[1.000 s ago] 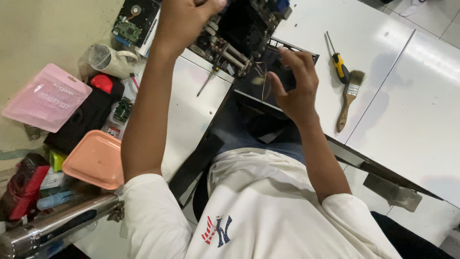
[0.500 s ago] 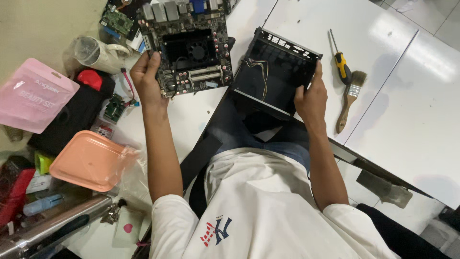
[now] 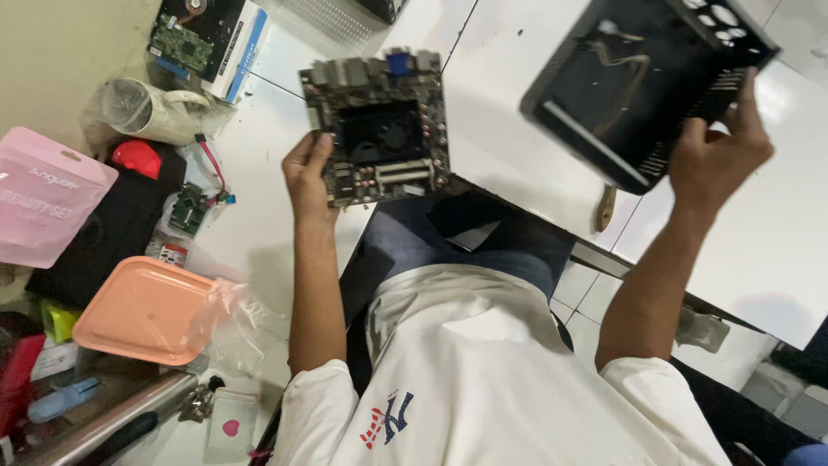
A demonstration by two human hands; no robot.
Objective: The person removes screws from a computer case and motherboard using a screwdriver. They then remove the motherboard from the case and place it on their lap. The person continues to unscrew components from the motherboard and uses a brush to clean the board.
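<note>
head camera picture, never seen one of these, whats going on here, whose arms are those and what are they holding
The picture comes from a camera worn on a person's head, looking down, so the two bare arms are that person's own. The left hand holds a square dark circuit board with a small fan and grey connectors by its edge. The right hand holds a black metal computer case with vent holes, tilted above the white table. On the table's left side lie a salmon-pink square tray, a pink flat pouch and a small green circuit board. A wooden brush handle peeks out below the case.
</note>
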